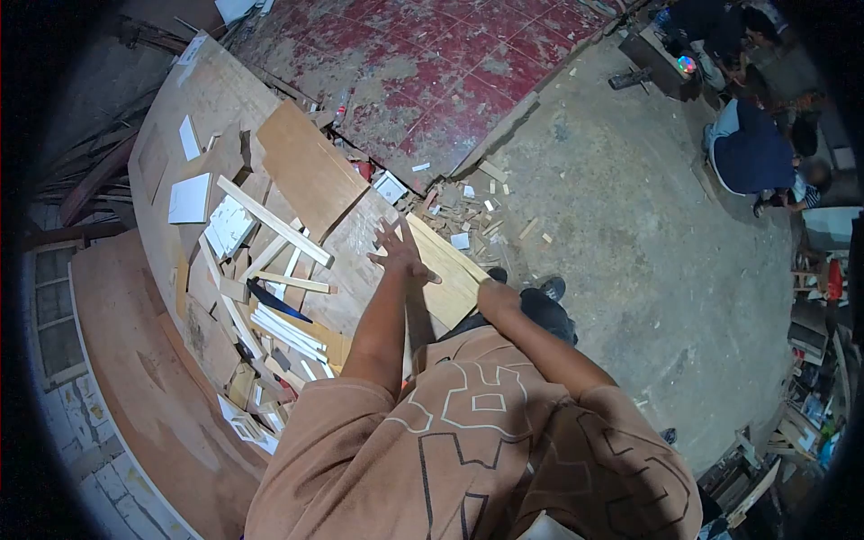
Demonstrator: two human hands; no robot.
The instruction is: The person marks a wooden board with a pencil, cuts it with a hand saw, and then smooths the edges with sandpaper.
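A light plywood piece [447, 290] lies at the edge of the large wooden work table [346, 243], close in front of my body. My left hand [401, 253] has its fingers spread over the table beside the plywood, with its heel at the piece's left side. At the right edge of the plywood is my right hand [490, 295]; its fingers are hidden below or behind the edge. A brown board [310, 166] lies farther up the table. Wood strips [274, 221] and a dark blue handsaw-like tool [277, 302] rest to the left.
White-faced panels [190, 199] and white strips [288, 331] are scattered on the table. Wood offcuts [461, 241] litter the floor beyond its edge. Several people [754, 148] sit at the upper right. A raised red-tiled floor [432, 72] lies ahead.
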